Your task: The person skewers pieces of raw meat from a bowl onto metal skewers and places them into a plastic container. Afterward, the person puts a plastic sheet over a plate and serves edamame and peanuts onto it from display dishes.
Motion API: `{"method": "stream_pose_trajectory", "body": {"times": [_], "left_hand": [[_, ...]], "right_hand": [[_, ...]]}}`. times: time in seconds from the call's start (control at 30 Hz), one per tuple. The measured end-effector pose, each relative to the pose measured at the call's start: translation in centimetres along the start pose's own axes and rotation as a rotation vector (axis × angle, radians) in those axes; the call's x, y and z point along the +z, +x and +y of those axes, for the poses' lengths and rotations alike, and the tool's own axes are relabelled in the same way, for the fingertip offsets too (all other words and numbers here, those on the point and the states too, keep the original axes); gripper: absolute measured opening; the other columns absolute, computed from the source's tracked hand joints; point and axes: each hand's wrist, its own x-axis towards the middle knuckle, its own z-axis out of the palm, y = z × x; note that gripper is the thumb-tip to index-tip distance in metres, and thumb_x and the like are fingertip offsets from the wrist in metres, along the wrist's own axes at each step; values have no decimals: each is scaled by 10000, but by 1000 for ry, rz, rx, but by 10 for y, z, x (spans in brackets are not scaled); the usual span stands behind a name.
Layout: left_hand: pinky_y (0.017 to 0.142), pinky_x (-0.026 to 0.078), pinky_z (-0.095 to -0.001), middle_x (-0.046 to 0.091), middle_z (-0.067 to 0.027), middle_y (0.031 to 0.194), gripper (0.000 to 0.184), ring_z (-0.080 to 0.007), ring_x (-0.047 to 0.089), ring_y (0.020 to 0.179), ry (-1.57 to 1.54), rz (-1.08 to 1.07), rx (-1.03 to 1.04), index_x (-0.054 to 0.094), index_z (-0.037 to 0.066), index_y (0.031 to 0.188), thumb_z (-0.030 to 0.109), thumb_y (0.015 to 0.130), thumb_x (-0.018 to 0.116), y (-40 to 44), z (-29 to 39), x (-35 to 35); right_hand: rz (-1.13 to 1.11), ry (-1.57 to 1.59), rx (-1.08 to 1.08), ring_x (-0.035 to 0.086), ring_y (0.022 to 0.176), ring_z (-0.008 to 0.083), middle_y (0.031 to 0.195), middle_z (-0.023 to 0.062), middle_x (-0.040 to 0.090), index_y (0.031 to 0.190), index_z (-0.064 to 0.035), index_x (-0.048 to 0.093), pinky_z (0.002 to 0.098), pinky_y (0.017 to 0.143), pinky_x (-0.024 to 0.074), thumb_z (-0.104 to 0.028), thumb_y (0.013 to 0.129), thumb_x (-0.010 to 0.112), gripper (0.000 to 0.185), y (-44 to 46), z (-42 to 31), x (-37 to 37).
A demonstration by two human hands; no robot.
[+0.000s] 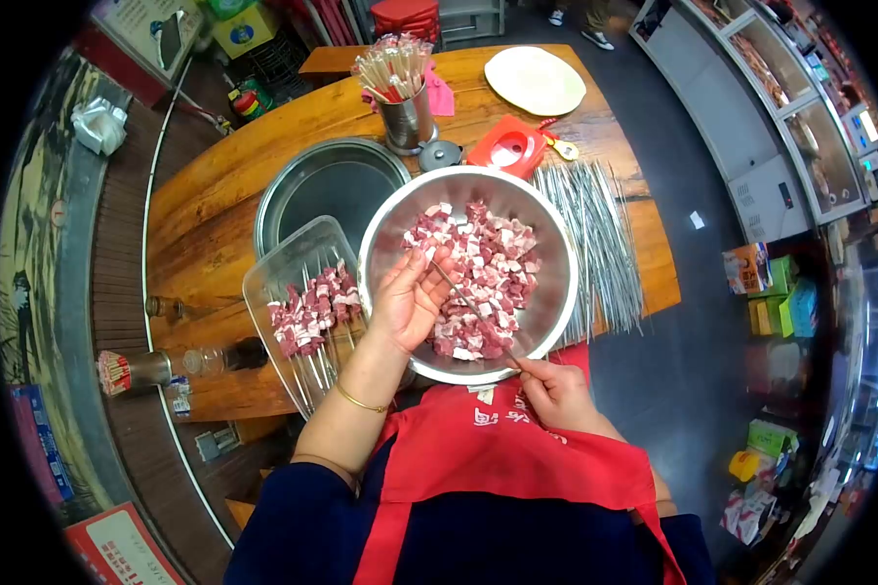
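A large steel bowl (373, 234) full of diced raw meat (488, 253) sits at the table's front edge. My right hand (556, 392) is closed on the lower end of a metal skewer (468, 304), just outside the bowl's near rim. The skewer slants up to the left across the bowl. Over the bowl's left side, my left hand (408, 300) has its palm up and its fingers curled, pinching a pale piece of meat (429, 254) at the skewer's tip. Left of the bowl, a clear plastic tray (260, 283) holds several loaded meat skewers (314, 307).
Many bare metal skewers (595, 249) lie right of the bowl. Behind it are a round dark pan (288, 166), a steel canister (408, 122) of wrapped sticks, a red holder (507, 146) and a pale plate (535, 80). A bottle (205, 361) lies at left.
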Motion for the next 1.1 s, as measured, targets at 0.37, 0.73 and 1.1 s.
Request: {"method": "stream_pose_trajectory", "body": {"times": [0.37,0.73,1.1], "left_hand": [[837,550,-338,643,-99,1024,221,-191,642,929,1,-40,5,562,37,1125,153,939,529,4,2,-10],[826,556,-348,652,-137,983,208,-218,656,908,189,-43,-131,560,-2,1097,103,918,544,-6,-2,-14],[793,532,-331,629,-122,1110,237,-237,637,965,1307,-254,-63,607,62,1110,190,916,559,36,-34,-21]], "right_hand": [[-5,-33,-8,655,652,284,757,193,643,1086,-19,637,330,591,501,-43,839,557,261,4,2,-3],[-124,85,118,645,621,223,723,165,639,1106,-15,625,300,587,491,-27,835,546,282,0,9,2],[108,339,274,604,789,89,915,76,683,1100,39,618,223,705,479,-15,903,512,230,3,44,-2]]}}
